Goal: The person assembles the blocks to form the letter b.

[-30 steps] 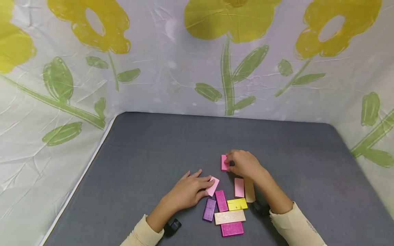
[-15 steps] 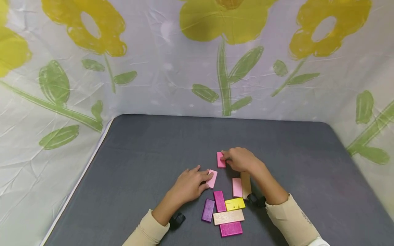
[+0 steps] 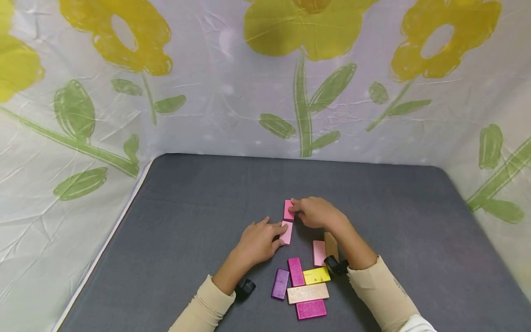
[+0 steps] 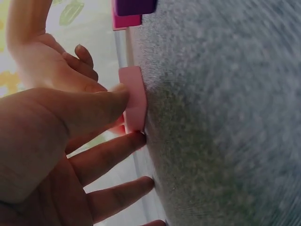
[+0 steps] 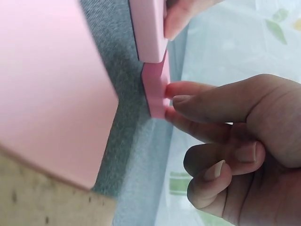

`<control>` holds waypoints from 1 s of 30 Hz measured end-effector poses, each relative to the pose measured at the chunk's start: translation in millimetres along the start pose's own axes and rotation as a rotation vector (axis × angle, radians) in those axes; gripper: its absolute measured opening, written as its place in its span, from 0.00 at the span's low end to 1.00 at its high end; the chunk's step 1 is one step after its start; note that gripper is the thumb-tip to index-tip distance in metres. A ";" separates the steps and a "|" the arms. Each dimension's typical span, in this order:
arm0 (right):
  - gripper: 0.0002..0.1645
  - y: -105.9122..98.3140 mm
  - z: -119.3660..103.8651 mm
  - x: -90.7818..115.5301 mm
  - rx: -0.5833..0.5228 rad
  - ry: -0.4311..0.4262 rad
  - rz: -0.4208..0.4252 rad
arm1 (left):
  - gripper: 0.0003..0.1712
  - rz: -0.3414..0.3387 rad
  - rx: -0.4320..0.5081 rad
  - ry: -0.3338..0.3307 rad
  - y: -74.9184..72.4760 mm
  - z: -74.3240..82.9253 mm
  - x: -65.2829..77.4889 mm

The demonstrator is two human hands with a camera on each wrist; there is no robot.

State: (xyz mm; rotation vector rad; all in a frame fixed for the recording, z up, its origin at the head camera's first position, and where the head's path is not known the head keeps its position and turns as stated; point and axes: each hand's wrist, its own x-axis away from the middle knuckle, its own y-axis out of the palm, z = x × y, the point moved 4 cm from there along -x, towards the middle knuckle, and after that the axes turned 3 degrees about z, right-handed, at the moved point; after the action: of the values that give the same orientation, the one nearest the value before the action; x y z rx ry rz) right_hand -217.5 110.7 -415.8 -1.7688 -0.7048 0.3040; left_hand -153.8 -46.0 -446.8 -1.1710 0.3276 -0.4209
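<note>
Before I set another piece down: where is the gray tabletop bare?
The gray tabletop is bare left of the left hand, right of the right sleeve, and from the farthest pink block to the floral backdrop. It's crowded around the yellow block and purple block.

- Head view: from above, facing forward and down across a dark grey fabric-covered table (image 3: 207,198).
- Both wrist views: close, low, turned sideways, sharing one pale pink rectangular block (image 4: 136,96).

The left hand (image 3: 258,240) partly covered a light pink block (image 3: 286,237), a wrist camera (image 3: 334,265) partly hid the tan block (image 3: 330,244), and the left wrist view cropped the purple block (image 4: 134,5).
</note>
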 end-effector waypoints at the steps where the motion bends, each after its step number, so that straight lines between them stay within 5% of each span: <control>1: 0.22 0.2 0.0 -0.2 -0.003 0.008 -0.001 | 0.24 0.000 0.001 0.004 0.0 -0.5 0.1; 8: 0.24 7.7 -6.1 2.5 -0.078 -0.010 0.009 | 0.25 -0.018 0.040 -0.004 -3.4 -7.3 3.6; 20: 0.24 22.2 -22.6 15.4 -0.055 -0.014 0.064 | 0.23 -0.033 0.132 0.034 -7.7 -12.0 8.6; 30: 0.25 22.0 -24.1 19.0 -0.084 -0.047 0.058 | 0.27 -0.059 0.084 0.082 -9.6 -9.6 11.3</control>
State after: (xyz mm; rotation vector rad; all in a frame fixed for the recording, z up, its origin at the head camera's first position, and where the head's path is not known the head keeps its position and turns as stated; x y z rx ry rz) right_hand -182.9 99.6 -426.0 -1.8692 -0.7095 0.3605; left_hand -149.7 -62.4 -441.6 -1.0847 0.3440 -0.5304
